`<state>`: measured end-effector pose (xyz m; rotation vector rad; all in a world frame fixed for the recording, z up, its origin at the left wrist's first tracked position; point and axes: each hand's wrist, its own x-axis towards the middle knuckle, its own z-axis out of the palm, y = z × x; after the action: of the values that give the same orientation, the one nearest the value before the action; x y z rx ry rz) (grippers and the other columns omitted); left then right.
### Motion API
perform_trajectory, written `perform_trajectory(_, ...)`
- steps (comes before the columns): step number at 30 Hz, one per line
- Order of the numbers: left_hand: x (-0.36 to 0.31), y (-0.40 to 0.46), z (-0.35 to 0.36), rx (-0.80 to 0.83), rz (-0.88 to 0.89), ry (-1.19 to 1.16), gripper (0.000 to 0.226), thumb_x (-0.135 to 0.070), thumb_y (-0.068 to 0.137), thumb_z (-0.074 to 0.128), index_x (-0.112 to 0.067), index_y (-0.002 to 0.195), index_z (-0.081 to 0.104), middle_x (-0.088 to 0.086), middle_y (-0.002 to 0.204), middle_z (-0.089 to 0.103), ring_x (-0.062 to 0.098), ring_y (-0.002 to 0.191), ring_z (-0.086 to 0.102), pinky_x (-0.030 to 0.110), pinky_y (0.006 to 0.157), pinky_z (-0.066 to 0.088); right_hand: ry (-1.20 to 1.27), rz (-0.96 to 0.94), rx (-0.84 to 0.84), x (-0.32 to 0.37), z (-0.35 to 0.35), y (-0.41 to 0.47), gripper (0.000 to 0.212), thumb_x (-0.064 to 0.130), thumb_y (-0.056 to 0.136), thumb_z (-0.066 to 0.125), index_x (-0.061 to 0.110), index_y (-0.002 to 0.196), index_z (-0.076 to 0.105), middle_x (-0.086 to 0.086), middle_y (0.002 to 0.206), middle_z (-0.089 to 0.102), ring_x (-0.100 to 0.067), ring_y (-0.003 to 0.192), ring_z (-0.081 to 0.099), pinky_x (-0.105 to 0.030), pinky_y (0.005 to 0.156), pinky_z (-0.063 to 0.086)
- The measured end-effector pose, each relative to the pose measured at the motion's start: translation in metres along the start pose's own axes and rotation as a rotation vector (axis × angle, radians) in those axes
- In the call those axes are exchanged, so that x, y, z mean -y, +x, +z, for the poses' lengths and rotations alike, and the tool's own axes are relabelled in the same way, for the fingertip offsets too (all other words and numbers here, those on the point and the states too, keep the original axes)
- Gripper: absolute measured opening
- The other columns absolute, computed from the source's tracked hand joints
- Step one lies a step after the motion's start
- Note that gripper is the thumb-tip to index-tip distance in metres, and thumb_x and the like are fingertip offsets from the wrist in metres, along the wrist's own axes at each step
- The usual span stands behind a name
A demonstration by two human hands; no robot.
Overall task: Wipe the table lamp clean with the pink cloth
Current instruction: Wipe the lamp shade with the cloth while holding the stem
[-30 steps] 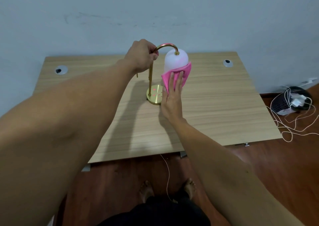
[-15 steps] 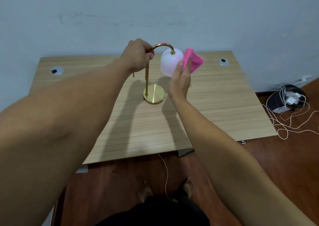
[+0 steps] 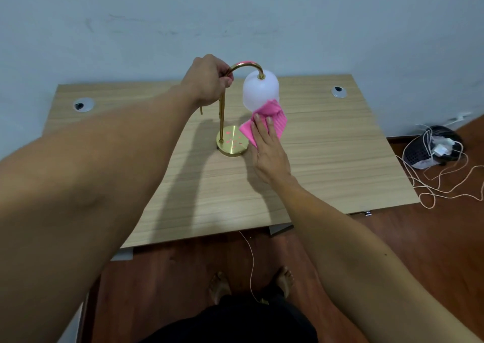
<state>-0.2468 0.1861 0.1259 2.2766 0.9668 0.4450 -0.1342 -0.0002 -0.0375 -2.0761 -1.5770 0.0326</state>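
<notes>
Gripping the curved brass stem of the gold table lamp (image 3: 222, 112) near the top of its arch, the left hand (image 3: 208, 81) is closing in a firm fist and steadying the fixture. Just right of that stem, the right hand (image 3: 268, 150) is lying flat and open, fingers (image 3: 262, 128) pressing the ribbed pink cloth (image 3: 272, 115) up against the lower rim of the frosted white dome shade (image 3: 260, 90). To wipe well, I judge the palm should be following the shade's curve with light, even pressure while the left hand is resisting any tipping. Below the shade, the round brass base (image 3: 232, 142) is sitting on the pale wooden desk (image 3: 327, 159), near its middle.
</notes>
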Motion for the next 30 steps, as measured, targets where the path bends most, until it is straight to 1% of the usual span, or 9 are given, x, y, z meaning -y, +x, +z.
perform_trajectory(2,0.0,-0.001,0.0,0.003,-0.01,-0.008,0.016,-0.012,0.092,0.061,-0.015,0.091,0.077,0.005,0.08,0.067,0.018,0.072,0.056,0.023,0.07,0.046,0.203,0.268,-0.065,0.003,-0.005,-0.007,0.047,0.024,0.11,0.039,0.019,0.156,0.039,-0.009,0.155,0.049,-0.024,0.142,0.05,-0.04,0.115,0.043)
perform_trajectory(4,0.0,-0.002,0.0,0.003,-0.019,-0.018,0.016,-0.012,0.092,0.061,-0.015,0.091,0.076,0.004,0.079,0.065,0.018,0.071,0.054,0.022,0.067,0.043,0.515,0.718,-0.268,0.007,-0.021,0.004,0.037,0.031,0.109,0.037,0.018,0.137,0.059,-0.01,0.12,0.069,-0.007,0.092,0.072,-0.026,0.082,0.059)
perform_trajectory(7,0.0,-0.001,0.0,0.008,-0.021,-0.019,0.016,-0.013,0.093,0.06,-0.014,0.092,0.076,0.005,0.08,0.065,0.018,0.072,0.055,0.024,0.071,0.043,0.872,1.122,-0.461,-0.001,-0.049,0.034,0.041,0.03,0.108,0.037,0.001,0.121,0.063,-0.016,0.11,0.07,-0.025,0.097,0.073,-0.043,0.083,0.06)
perform_trajectory(10,0.0,0.0,0.0,0.007,-0.027,-0.013,0.016,-0.014,0.093,0.061,-0.017,0.089,0.075,0.001,0.077,0.063,0.017,0.072,0.055,0.023,0.068,0.043,0.862,0.904,-0.613,0.015,-0.066,0.06,0.042,0.034,0.105,0.038,0.005,0.119,0.065,-0.005,0.09,0.067,-0.015,0.089,0.069,-0.044,0.083,0.054)
perform_trajectory(14,0.001,0.001,0.001,0.002,-0.029,-0.002,0.015,-0.015,0.093,0.061,-0.018,0.09,0.076,0.004,0.083,0.068,0.018,0.078,0.06,0.025,0.073,0.045,0.506,0.397,-0.4,0.045,-0.053,0.076,0.052,0.038,0.109,0.033,0.022,0.159,0.033,-0.008,0.162,0.04,-0.025,0.149,0.038,-0.046,0.12,0.034)
perform_trajectory(17,0.002,0.001,0.001,0.003,-0.026,0.004,0.016,-0.014,0.093,0.061,-0.018,0.089,0.076,0.005,0.084,0.07,0.018,0.078,0.061,0.026,0.075,0.047,0.161,0.135,-0.258,0.045,-0.027,0.064,0.058,0.03,0.11,0.032,0.016,0.164,0.014,-0.009,0.173,0.006,-0.033,0.16,-0.003,-0.057,0.128,0.009)
perform_trajectory(24,0.001,0.002,0.002,-0.007,-0.031,0.001,0.016,-0.014,0.091,0.062,-0.015,0.091,0.078,0.009,0.088,0.075,0.017,0.079,0.061,0.022,0.074,0.044,-0.052,-0.064,-0.03,0.011,-0.005,0.016,0.059,0.019,0.11,0.042,0.0,0.16,0.02,-0.016,0.17,0.016,-0.041,0.159,0.004,-0.058,0.127,0.012)
perform_trajectory(27,0.002,0.001,0.002,-0.005,-0.033,-0.003,0.016,-0.014,0.09,0.062,-0.017,0.091,0.077,0.011,0.09,0.075,0.017,0.079,0.061,0.023,0.075,0.045,0.132,0.146,0.092,0.002,-0.008,-0.007,0.049,0.023,0.112,0.035,0.013,0.159,0.033,-0.01,0.168,0.029,-0.031,0.154,0.029,-0.04,0.128,0.024)
perform_trajectory(30,0.002,0.001,0.002,-0.004,-0.032,-0.008,0.015,-0.014,0.092,0.062,-0.018,0.091,0.077,0.009,0.091,0.075,0.019,0.083,0.064,0.027,0.079,0.051,0.709,0.907,-0.126,0.002,-0.025,0.002,0.035,0.031,0.11,0.034,0.016,0.107,0.065,-0.013,0.114,0.069,-0.037,0.089,0.071,-0.041,0.08,0.062)
